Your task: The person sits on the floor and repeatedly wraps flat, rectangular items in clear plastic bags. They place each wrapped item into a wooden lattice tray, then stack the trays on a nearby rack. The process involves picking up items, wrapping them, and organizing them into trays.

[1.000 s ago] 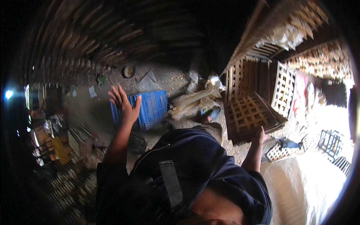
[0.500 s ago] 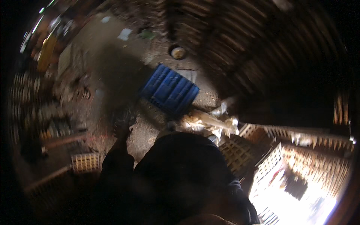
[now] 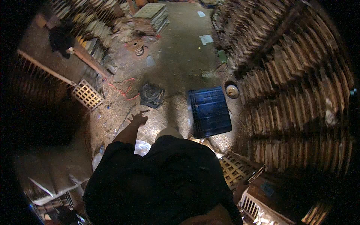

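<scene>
Long rows of stacked brown slats (image 3: 296, 90) are lining the right edge of the dirt floor (image 3: 180, 71), which is running away between them and the clutter on the left. A blue crate (image 3: 210, 111) is sitting near the floor's right edge, beside the slats. Lattice panels (image 3: 237, 170) are leaning at a tilt close to my right side, near the floor's near right corner. A smaller lattice piece (image 3: 88, 94) is standing by the floor's left edge, and a crumpled black bundle (image 3: 152, 95) is lying between it and the crate. My hands are staying well apart. From my remote post I am seeing the left hand (image 3: 139, 119) hanging over the floor just short of the bundle, its fingers spreading and holding nothing. The right hand (image 3: 240, 190) is meeting the near edge of the lattice panels, but shadow is hiding its fingers and I cannot tell whether they are gripping. A round bowl (image 3: 232, 91) is resting just beside the crate's far right corner, and a pale scrap (image 3: 206, 39) is lying toward the floor's far end.
</scene>
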{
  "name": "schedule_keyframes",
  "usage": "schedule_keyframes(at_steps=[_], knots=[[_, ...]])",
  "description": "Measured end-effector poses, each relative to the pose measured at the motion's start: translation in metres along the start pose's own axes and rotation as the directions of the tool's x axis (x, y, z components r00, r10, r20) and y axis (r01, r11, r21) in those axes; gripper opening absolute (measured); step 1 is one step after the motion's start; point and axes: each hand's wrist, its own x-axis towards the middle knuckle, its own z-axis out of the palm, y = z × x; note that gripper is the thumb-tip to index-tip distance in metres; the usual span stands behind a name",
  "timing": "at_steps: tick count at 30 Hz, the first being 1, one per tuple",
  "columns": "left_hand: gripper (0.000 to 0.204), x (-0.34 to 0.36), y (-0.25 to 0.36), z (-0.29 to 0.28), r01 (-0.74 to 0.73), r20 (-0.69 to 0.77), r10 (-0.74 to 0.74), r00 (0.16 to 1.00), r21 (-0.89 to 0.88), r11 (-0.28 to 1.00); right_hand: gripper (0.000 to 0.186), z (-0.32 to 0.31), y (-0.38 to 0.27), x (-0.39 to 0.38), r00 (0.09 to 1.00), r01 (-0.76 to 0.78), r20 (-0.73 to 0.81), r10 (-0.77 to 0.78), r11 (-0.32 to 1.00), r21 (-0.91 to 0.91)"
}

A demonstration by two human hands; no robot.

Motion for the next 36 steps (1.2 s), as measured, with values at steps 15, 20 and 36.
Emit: schedule_keyframes(at_steps=[15, 20, 36], knots=[[0.029, 0.066, -0.216, 0.016, -0.128, 0.280, 0.027, 0.960, 0.347, 0.929, 0.054, 0.203, -0.287, -0.137, 0.905, 0.355, 0.190, -0.381, 0.922, 0.156], [0.028, 0.132, -0.220, -0.079, -0.193, 0.325, 0.044, 0.945, 0.443, 0.876, 0.051, 0.289, -0.366, -0.207, 0.846, 0.408, 0.260, -0.465, 0.879, 0.245], [0.038, 0.257, -0.267, -0.135, 0.361, 0.043, -0.373, 0.927, -0.376, 0.854, 0.042, 0.561, -0.551, -0.338, 0.663, 0.317, 0.550, -0.507, 0.856, 0.408]])
